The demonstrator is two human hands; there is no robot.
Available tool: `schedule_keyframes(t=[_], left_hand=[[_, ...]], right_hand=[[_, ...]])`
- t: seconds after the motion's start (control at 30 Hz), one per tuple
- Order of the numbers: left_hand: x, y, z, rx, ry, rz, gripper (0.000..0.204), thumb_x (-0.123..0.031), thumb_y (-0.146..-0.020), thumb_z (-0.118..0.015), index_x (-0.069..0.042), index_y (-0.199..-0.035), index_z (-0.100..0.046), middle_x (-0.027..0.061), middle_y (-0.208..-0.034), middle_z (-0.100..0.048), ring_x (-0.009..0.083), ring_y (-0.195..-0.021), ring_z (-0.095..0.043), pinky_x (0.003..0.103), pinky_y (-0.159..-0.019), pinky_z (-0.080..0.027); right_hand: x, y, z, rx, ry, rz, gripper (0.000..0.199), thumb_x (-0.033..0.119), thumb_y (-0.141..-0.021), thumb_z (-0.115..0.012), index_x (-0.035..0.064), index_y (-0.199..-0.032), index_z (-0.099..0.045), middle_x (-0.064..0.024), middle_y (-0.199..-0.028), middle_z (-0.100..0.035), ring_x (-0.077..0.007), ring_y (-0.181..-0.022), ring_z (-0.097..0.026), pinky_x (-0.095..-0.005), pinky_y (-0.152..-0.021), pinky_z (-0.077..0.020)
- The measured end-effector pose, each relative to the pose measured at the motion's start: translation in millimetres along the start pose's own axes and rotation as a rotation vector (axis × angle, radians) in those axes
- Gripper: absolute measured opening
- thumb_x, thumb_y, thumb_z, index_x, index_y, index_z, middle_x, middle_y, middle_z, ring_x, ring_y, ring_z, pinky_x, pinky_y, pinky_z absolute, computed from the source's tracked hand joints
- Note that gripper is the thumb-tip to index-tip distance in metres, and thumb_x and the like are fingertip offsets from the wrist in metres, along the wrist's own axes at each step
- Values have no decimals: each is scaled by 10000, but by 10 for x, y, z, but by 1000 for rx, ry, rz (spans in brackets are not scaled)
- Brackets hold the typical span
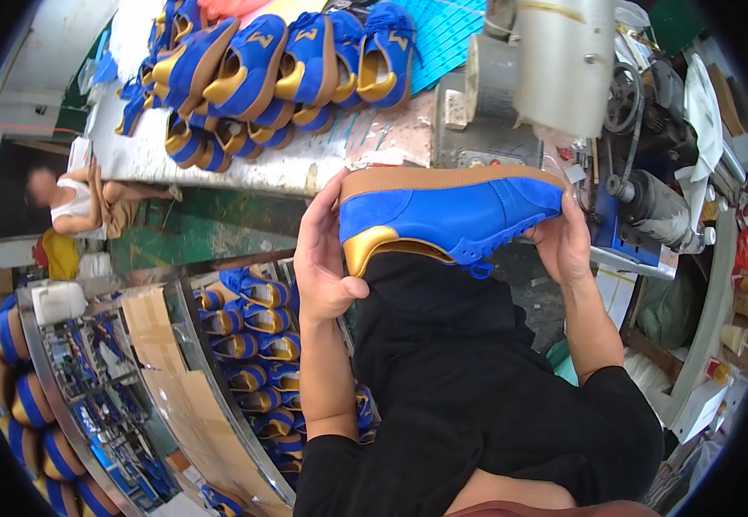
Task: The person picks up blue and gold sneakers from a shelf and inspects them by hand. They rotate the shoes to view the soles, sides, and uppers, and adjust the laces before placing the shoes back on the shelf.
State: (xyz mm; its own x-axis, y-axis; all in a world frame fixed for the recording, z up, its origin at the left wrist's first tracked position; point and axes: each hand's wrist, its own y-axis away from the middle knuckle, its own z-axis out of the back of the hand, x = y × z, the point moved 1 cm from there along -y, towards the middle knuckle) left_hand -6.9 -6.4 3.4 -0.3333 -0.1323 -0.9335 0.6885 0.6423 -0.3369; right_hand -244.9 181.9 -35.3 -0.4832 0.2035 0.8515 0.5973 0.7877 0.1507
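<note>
Between my two hands is a blue sneaker (469,207) with a tan sole and a gold heel. It is turned on its side, sole edge up and opening toward me. My left hand (322,250) is closed on the heel end, thumb beside the gold patch. At the toe, my right hand (564,237) grips the other end, its fingers partly hidden behind the shoe. Blue laces hang at the lower edge near the right hand.
Similar blue sneakers (258,69) are piled on the white worktable (305,159). Grey machinery (495,82) stands ahead to the right, a motor (663,211) beyond it. At left, racks hold more shoes (253,345) and cardboard (167,353). A person (81,202) sits far left.
</note>
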Motion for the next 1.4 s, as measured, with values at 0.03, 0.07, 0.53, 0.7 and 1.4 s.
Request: schedule_keyframes(t=[0.03,0.07,0.53,0.7,1.4], left_hand=[[10,33,-18,-16,3,9,1107,-523,-738,-833,72,-1492,-283,204,-1542,-325,312,-1392,-399,427,-1162,-301],[18,67,-40,-32,6,18,1089,-508,-733,-844,74,-1483,-310,198,-1529,-346,300,-1378,-418,420,-1154,-313],[-59,441,317,-212,-148,145,861,-497,-743,-843,27,-1317,-473,80,-1213,-577,160,-1105,-576,303,-980,-443],[-63,538,325,-271,-127,206,914,-594,-674,-850,-5,-1255,-460,54,-1130,-584,134,-1030,-580,276,-914,-455],[98,924,510,-376,-169,250,991,-716,-728,-722,20,-1317,-416,92,-1216,-528,176,-1167,-502,331,-1024,-399]], right_hand=[[13,2,-13,-18,-7,-44,611,497,-1038,-375,-10,-1368,-456,-162,-1202,-637,-226,-1013,-682,-339,-737,-620],[24,3,-4,-38,-14,-87,584,472,-1052,-355,-22,-1330,-496,-153,-1154,-661,-202,-961,-699,-323,-708,-627],[-196,317,-316,-68,92,-174,539,421,-1056,-383,-37,-1320,-489,-141,-979,-690,-185,-677,-703,-298,-509,-585],[-172,389,-261,4,65,-241,525,397,-1052,-390,-36,-1325,-504,-153,-982,-701,-199,-652,-707,-303,-440,-566],[-276,386,-466,56,94,-353,504,402,-1039,-407,-55,-1217,-522,-154,-756,-675,-223,-538,-656,-298,-421,-541]])
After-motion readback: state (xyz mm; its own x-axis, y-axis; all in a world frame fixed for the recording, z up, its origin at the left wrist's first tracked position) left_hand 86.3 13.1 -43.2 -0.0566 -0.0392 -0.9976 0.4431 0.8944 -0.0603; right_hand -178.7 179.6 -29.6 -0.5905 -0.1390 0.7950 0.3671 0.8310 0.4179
